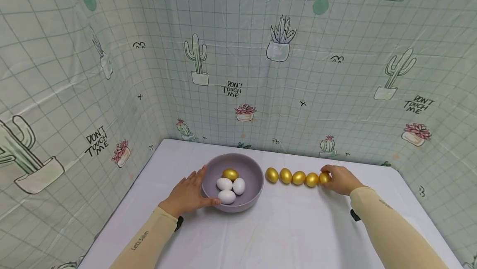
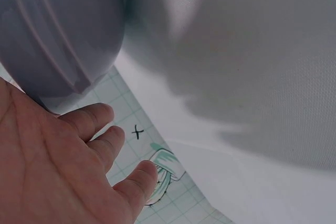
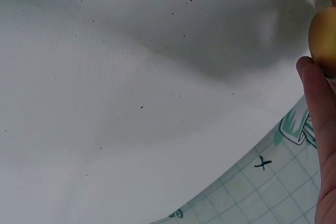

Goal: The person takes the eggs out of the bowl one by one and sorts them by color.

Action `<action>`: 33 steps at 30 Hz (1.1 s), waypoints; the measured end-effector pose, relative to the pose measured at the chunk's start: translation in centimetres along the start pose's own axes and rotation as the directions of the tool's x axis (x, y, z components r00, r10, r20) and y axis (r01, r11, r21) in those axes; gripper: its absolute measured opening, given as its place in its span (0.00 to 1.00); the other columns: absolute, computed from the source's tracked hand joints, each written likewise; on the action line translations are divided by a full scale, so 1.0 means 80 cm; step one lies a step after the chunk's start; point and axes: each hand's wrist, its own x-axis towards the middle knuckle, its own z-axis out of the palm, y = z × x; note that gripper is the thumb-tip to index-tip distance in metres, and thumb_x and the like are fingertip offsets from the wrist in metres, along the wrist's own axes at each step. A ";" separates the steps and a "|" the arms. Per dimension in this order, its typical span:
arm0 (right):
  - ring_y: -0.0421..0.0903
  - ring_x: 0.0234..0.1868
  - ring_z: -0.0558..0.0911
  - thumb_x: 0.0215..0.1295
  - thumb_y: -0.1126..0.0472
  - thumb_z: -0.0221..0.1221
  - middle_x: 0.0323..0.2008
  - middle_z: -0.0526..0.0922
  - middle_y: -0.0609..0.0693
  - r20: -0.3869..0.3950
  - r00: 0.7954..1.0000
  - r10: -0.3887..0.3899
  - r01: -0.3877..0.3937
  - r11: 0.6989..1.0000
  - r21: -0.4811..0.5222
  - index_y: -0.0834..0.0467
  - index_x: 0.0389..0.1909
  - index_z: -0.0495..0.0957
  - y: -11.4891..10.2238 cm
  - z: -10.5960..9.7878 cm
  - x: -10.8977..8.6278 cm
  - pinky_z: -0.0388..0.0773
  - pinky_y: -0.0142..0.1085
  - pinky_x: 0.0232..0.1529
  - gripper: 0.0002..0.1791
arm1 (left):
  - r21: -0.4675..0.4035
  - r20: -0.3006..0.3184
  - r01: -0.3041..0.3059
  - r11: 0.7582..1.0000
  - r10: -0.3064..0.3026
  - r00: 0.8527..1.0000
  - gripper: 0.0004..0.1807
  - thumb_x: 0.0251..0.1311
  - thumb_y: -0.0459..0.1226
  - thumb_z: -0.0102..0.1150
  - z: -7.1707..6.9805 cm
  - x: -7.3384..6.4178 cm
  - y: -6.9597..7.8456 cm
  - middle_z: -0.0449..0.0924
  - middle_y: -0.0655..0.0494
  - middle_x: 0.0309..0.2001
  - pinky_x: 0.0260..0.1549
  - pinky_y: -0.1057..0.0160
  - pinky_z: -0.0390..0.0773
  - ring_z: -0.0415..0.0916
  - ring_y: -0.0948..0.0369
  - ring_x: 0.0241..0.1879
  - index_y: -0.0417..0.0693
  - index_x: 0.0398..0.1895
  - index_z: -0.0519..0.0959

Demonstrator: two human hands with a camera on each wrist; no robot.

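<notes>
Both forearms are covered by close-fitting cream sleeves, the left sleeve (image 1: 128,250) and the right sleeve (image 1: 395,231), each ended at the wrist. The left one is marked with dark lettering (image 1: 140,241) along the forearm; smaller dark print (image 1: 385,204) is borne by the right. A small black piece is worn under each wrist. The hands are left bare.

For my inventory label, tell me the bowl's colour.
Muted greyish purple; the bowl shows best in the head view.
</notes>
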 end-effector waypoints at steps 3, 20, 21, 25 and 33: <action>0.60 0.47 0.80 0.56 0.62 0.70 0.47 0.83 0.61 0.012 1.000 0.001 -0.001 1.000 -0.003 0.70 0.54 0.78 -0.001 0.000 -0.001 0.72 0.59 0.55 0.26 | -0.003 -0.003 0.001 1.000 -0.001 1.000 0.69 0.47 0.73 0.61 0.001 0.001 0.000 0.54 0.40 0.76 0.67 0.38 0.56 0.52 0.41 0.73 0.40 0.80 0.44; 0.62 0.49 0.80 0.56 0.61 0.70 0.47 0.82 0.62 0.044 0.999 0.014 -0.014 1.000 -0.008 0.69 0.55 0.77 -0.006 0.000 -0.005 0.72 0.61 0.54 0.27 | -0.002 0.000 0.000 1.000 0.000 1.000 0.69 0.47 0.73 0.60 0.000 -0.001 0.000 0.54 0.39 0.75 0.67 0.38 0.56 0.51 0.41 0.74 0.40 0.80 0.45; 0.62 0.49 0.79 0.56 0.61 0.70 0.47 0.82 0.62 0.045 0.999 0.017 -0.017 1.000 -0.009 0.69 0.55 0.77 -0.007 -0.001 -0.006 0.72 0.61 0.54 0.27 | -0.001 0.001 0.001 1.000 -0.001 1.000 0.69 0.47 0.74 0.60 0.000 0.000 -0.001 0.54 0.39 0.75 0.67 0.38 0.55 0.51 0.41 0.74 0.40 0.80 0.45; 0.62 0.49 0.79 0.56 0.60 0.70 0.48 0.82 0.63 0.049 0.998 0.026 -0.026 1.000 -0.013 0.69 0.55 0.77 -0.010 -0.003 -0.007 0.72 0.60 0.54 0.28 | -0.003 0.000 0.000 1.000 0.000 1.000 0.69 0.47 0.74 0.60 0.000 0.000 0.000 0.54 0.38 0.75 0.66 0.38 0.56 0.51 0.41 0.73 0.39 0.80 0.45; 0.64 0.51 0.79 0.55 0.58 0.71 0.50 0.81 0.65 0.066 0.996 0.054 -0.053 0.998 -0.020 0.69 0.56 0.76 -0.011 -0.009 -0.009 0.72 0.61 0.54 0.30 | -0.021 0.003 0.003 1.000 -0.003 1.000 0.68 0.48 0.73 0.61 -0.003 -0.002 0.002 0.54 0.38 0.75 0.67 0.37 0.55 0.52 0.41 0.73 0.39 0.80 0.45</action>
